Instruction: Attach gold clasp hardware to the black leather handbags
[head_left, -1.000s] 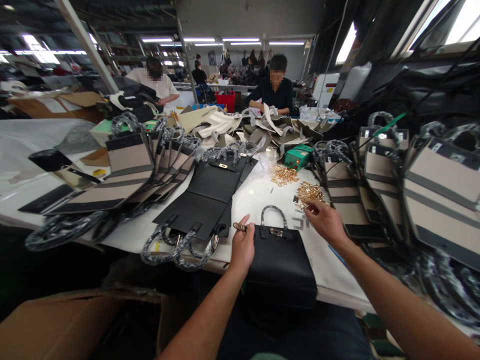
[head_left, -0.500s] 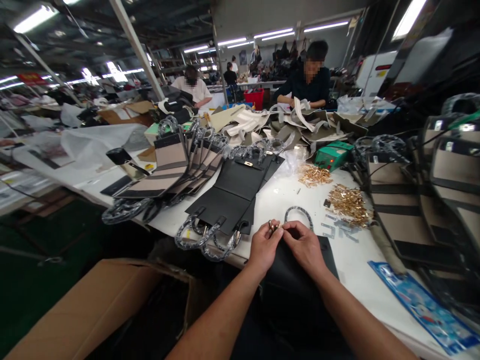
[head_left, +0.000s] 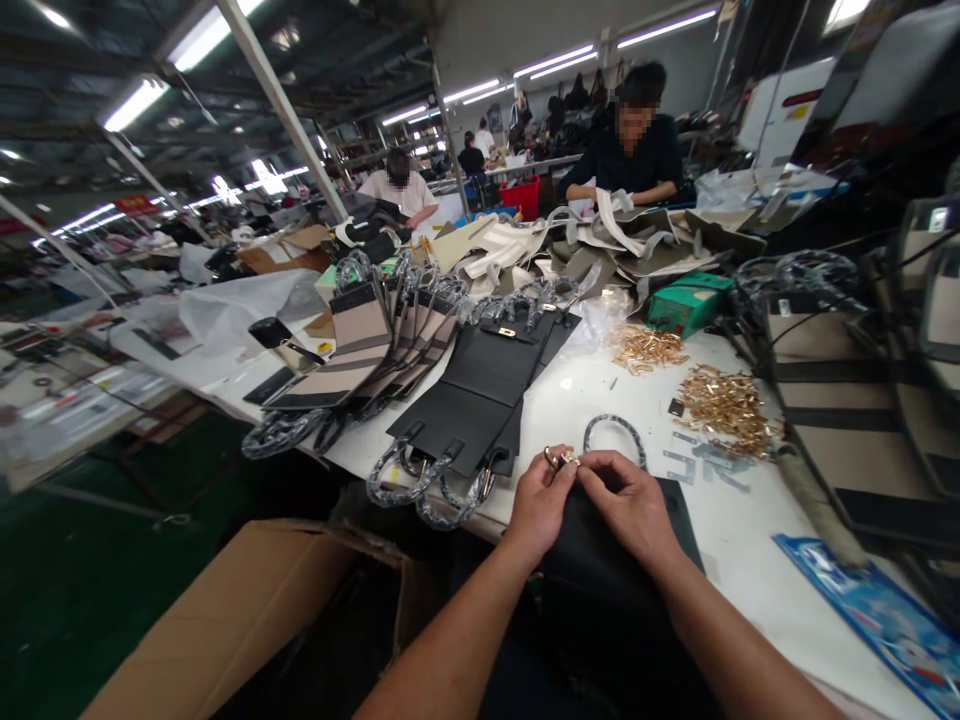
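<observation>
The black bag (head_left: 589, 540), smooth-surfaced, lies across the near edge of the counter (head_left: 750, 580). Its handle (head_left: 615, 418) is arched, dark, film-wrapped. Left hand (head_left: 538, 508) and right hand (head_left: 636, 503): fingers pinched together on a small gold-toned piece (head_left: 570, 458).

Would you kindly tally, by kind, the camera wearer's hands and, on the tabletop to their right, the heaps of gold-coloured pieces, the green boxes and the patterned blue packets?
Hands, left hand and right hand: 2
Gold-coloured heaps, farther heap and nearer heap: 2
Green box: 1
Patterned blue packet: 1
Total: 6
</observation>
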